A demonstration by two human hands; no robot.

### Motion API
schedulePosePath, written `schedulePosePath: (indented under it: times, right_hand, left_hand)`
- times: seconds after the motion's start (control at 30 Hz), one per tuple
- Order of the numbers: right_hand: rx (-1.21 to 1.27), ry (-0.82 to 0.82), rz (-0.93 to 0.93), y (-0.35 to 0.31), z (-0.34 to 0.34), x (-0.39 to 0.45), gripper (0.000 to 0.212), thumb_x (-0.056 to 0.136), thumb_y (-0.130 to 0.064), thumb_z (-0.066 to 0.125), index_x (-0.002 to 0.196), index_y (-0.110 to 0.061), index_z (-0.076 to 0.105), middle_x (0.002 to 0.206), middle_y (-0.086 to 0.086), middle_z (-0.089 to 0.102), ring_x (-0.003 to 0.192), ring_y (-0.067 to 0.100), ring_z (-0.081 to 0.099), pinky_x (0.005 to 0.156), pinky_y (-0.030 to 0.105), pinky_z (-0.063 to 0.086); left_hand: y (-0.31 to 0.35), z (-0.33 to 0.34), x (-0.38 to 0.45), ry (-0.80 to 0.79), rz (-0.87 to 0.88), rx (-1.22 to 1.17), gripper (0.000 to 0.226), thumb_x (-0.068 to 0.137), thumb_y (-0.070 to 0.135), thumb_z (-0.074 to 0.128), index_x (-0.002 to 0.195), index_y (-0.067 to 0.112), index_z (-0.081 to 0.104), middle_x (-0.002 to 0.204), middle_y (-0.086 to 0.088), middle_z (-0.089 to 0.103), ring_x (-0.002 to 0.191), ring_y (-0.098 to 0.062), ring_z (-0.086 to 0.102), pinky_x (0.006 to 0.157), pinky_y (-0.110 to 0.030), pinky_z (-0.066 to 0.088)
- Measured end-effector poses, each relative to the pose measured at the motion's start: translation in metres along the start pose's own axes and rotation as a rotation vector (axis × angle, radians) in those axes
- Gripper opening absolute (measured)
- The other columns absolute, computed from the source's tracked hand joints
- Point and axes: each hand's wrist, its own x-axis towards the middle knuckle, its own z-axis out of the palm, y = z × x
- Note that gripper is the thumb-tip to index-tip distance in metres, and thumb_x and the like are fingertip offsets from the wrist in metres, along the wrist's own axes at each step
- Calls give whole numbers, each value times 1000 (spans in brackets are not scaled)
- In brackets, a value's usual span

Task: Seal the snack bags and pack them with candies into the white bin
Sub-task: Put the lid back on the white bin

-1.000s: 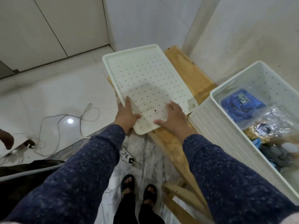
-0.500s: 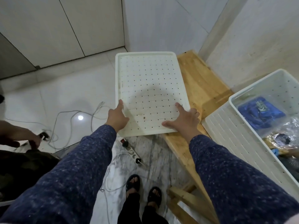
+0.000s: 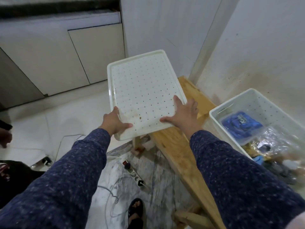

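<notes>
I hold a white perforated tray (image 3: 142, 90) over the left end of the wooden bench (image 3: 175, 151). My left hand (image 3: 113, 121) grips its near left corner, thumb on top. With straight, spread fingers, my right hand (image 3: 183, 113) lies on the near right corner. The white bin (image 3: 231, 103) stands at the right on the bench. Inside it lie a blue snack bag (image 3: 241, 126) in a clear pouch and clear bags of mixed candies (image 3: 272, 146).
A power strip (image 3: 133, 172) and loose cables lie on the marble floor beside my sandalled foot (image 3: 135, 207). Another person's hand (image 3: 5, 136) shows at the left edge. Cabinet doors and a wall corner stand behind the bench.
The tray has swung from slanting across the bench to pointing away from me and sits higher. Both hands stayed on its near corners. The view has tilted up.
</notes>
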Motion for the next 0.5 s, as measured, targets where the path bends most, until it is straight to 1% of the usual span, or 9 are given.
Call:
schedulePosePath:
  times: [0.13, 0.23, 0.37, 0.43, 0.5]
  right_hand:
    - [-15, 93, -28, 19, -49, -21, 111, 58, -71, 70, 147, -30, 18, 140, 22, 24, 129, 39, 24, 106, 48, 27]
    - [14, 122, -25, 53, -81, -49, 109, 59, -70, 71, 147, -33, 19, 140, 20, 25, 130, 38, 23, 107, 46, 26]
    - [81, 104, -5, 131, -113, -103, 96, 63, -64, 72, 143, -34, 29, 141, 18, 24, 131, 37, 20, 108, 45, 24]
    - [96, 97, 29, 175, -129, -130, 90, 64, -62, 72, 141, -35, 34, 142, 16, 26, 132, 35, 20, 108, 44, 25]
    - [96, 74, 70, 217, -142, -153, 86, 65, -62, 72, 140, -35, 38, 143, 15, 27, 134, 34, 20, 110, 43, 24]
  left_hand:
    - [36, -10, -38, 9, 46, -44, 118, 51, 58, 83, 143, 16, 23, 134, -17, 42, 115, -36, 50, 96, -45, 48]
    - [66, 2, -77, 34, 111, -32, 131, 41, 72, 78, 145, 18, 20, 136, -17, 42, 116, -35, 51, 94, -43, 50]
    - [110, 47, -140, 79, 225, -11, 148, 25, 91, 61, 147, 18, 18, 130, -23, 47, 112, -37, 54, 88, -42, 52]
    - [135, 79, -172, 96, 266, -33, 148, 27, 93, 58, 148, 18, 17, 126, -22, 48, 110, -36, 55, 86, -41, 53]
    - [159, 111, -202, 109, 278, -92, 148, 29, 94, 58, 148, 15, 17, 127, -17, 47, 113, -35, 54, 91, -44, 52]
